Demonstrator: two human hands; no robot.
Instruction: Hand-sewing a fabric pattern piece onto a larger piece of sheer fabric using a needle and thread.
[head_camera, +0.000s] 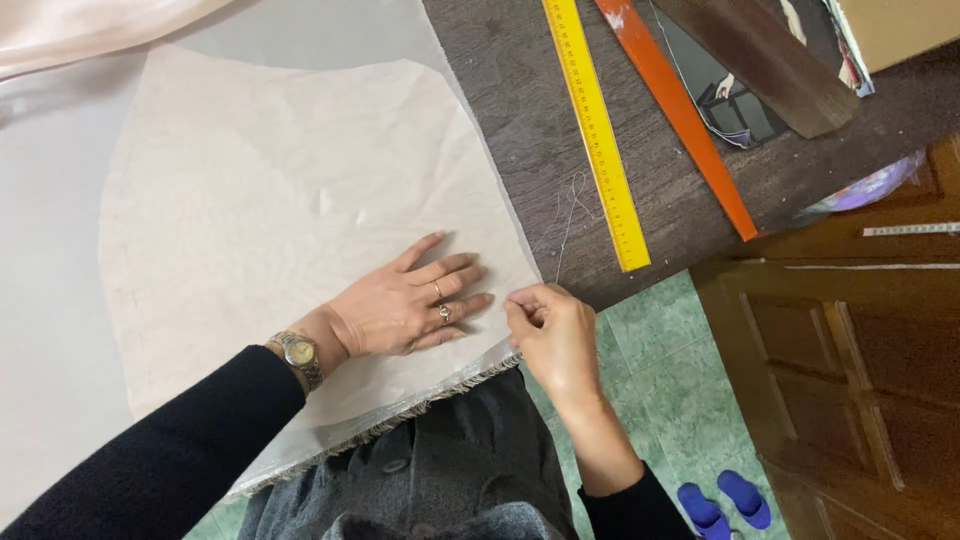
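A beige cut fabric piece (280, 190) lies on a sheer white cloth (50, 300) spread over a dark wooden table (520, 110). My left hand (410, 300) presses flat on the beige piece near its lower right corner, fingers spread, with rings and a wristwatch on. My right hand (550, 330) pinches at the frayed corner of the cloth by the table edge. A thin pale thread (568, 220) rises from those fingertips across the table top.
A yellow ruler (597, 130) and an orange ruler (680, 110) lie diagonally on the table to the right, with a dark wooden board (760, 60) and printed papers behind. Below are green floor tiles (660, 370), blue slippers (725, 500) and a brown wooden door (860, 380).
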